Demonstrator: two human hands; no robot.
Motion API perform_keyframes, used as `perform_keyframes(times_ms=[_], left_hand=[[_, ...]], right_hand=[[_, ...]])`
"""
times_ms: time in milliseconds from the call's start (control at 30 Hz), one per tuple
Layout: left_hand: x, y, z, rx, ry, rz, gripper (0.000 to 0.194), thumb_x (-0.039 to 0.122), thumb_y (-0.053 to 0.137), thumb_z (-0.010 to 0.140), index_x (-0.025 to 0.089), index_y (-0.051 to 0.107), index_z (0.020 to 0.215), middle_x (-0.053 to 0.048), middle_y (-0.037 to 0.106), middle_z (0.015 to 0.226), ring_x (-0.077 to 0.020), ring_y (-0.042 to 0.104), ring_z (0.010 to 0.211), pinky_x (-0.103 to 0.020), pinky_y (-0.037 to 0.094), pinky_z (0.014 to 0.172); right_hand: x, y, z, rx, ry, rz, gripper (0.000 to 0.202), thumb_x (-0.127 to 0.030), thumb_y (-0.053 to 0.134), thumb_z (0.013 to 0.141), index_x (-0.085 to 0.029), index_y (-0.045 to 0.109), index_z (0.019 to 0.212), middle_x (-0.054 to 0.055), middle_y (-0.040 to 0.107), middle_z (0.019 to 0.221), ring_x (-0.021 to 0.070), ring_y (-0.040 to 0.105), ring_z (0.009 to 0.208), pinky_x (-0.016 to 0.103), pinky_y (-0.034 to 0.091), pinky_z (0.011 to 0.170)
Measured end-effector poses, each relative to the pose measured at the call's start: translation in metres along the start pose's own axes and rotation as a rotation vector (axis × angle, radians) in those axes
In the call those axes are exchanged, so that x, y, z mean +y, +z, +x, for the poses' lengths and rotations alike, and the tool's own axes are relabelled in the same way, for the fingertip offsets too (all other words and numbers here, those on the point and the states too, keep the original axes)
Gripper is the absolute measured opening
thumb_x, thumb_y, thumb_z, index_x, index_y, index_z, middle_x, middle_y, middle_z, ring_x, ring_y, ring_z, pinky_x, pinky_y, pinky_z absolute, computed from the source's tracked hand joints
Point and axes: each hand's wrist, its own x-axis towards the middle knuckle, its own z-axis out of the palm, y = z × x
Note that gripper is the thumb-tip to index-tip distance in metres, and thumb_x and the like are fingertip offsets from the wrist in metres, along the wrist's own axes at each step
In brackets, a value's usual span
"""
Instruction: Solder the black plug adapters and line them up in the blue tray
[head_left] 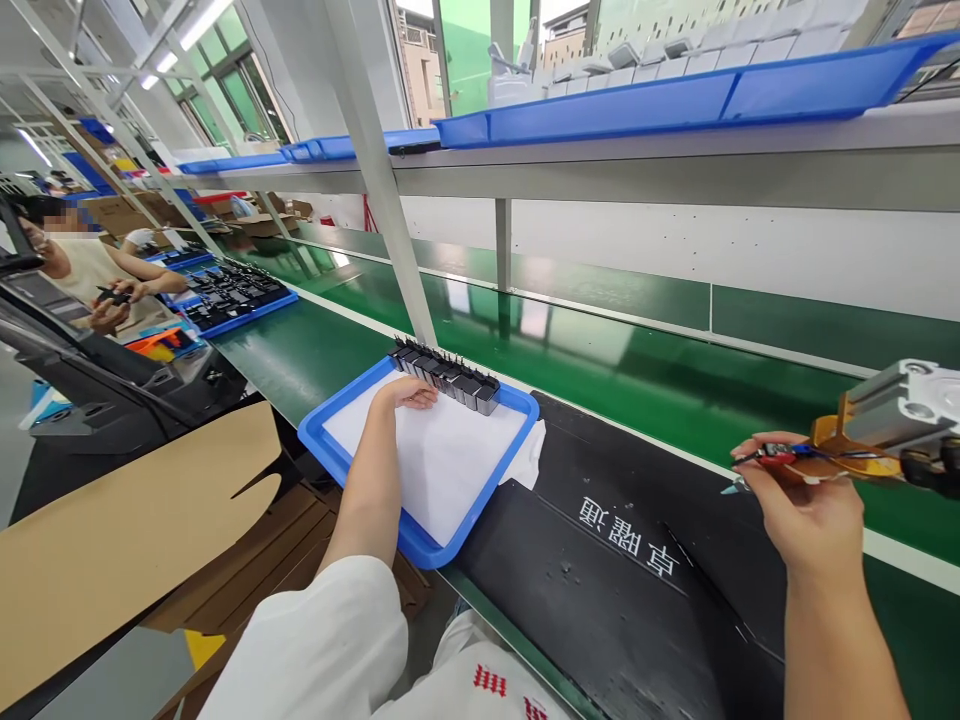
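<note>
My left hand reaches over a blue tray lined with a white sheet. Its fingers are stretched out and lie against a row of small black block-shaped parts with thin pins or wires on top, along the tray's far edge. On the right, my right hand is raised and closed around a small red and black part with blue wiring behind it. Close by is an orange bracket under a grey metal cylinder block. A teal pointed tip shows below the fingers.
A black mat with white lettering bears a thin dark tool. A green conveyor runs behind, under a shelf with blue trays. Cardboard stands at left. Another person handles black parts by a full tray.
</note>
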Motion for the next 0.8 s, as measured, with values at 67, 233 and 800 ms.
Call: perform_keyframes(times_ms=[67, 233, 800], left_hand=[[0.001, 0.002, -0.002, -0.066, -0.052, 0.082, 0.015, 0.014, 0.080, 0.066, 0.015, 0.071, 0.077, -0.013, 0.072, 0.066, -0.0272, 0.074, 0.074, -0.035, 0.060, 0.072], [0.006, 0.009, -0.010, -0.229, -0.140, 0.270, 0.010, 0.015, 0.079, 0.069, 0.013, 0.073, 0.076, -0.013, 0.073, 0.067, -0.0263, 0.074, 0.070, -0.030, 0.057, 0.065], [0.018, 0.041, -0.034, -0.548, -0.154, 0.480, 0.021, 0.014, 0.079, 0.067, 0.016, 0.078, 0.088, -0.015, 0.076, 0.082, -0.0274, 0.074, 0.079, -0.032, 0.058, 0.064]], right_hand=[[0.000, 0.000, 0.000, -0.006, -0.006, 0.004, 0.024, -0.034, 0.070, 0.055, -0.024, 0.059, 0.074, 0.000, 0.063, 0.068, 0.0193, 0.065, 0.065, 0.031, 0.054, 0.060], [0.000, -0.001, -0.001, -0.012, -0.005, -0.016, 0.023, -0.034, 0.069, 0.057, -0.023, 0.058, 0.074, 0.000, 0.062, 0.068, 0.0187, 0.064, 0.064, 0.031, 0.053, 0.059], [0.004, -0.004, 0.000, -0.023, 0.034, -0.045, 0.030, -0.040, 0.070, 0.058, -0.023, 0.055, 0.079, 0.002, 0.062, 0.070, 0.0224, 0.064, 0.071, 0.038, 0.054, 0.067]])
